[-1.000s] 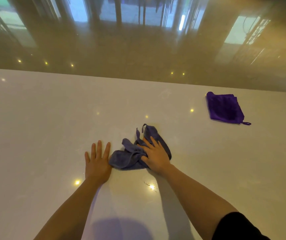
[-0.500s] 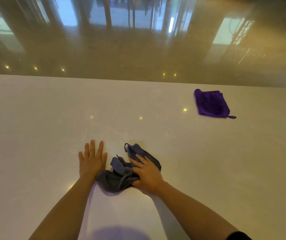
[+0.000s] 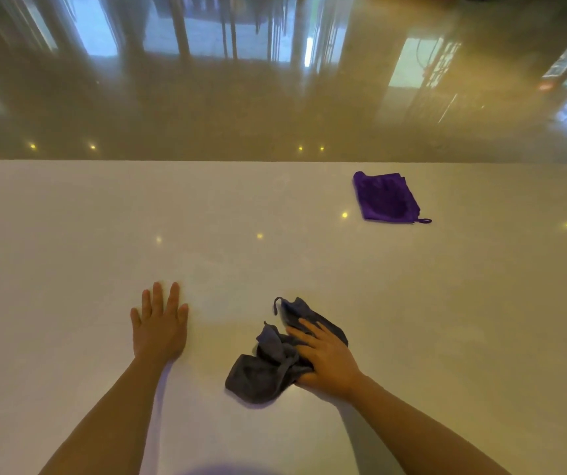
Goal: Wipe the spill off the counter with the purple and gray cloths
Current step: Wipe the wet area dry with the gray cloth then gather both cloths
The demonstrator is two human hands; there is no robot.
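Gray cloth (image 3: pixel 275 363) bunched under right hand (image 3: pixel 328 359), palm pressing it, fingers spread. Purple cloth (image 3: pixel 386 197) lies far-right of it, nearer the right hand. Left hand (image 3: pixel 158 329) flat on counter (image 3: pixel 69 252), holding nothing.

One head camera is looking forward and down from close above the counter (image 3: pixel 69 234), taking in both forearms and the floor (image 3: pixel 275 108) beyond.

Two cloths lie here, one gray cloth (image 3: pixel 268 368) and one purple cloth (image 3: pixel 386 197).
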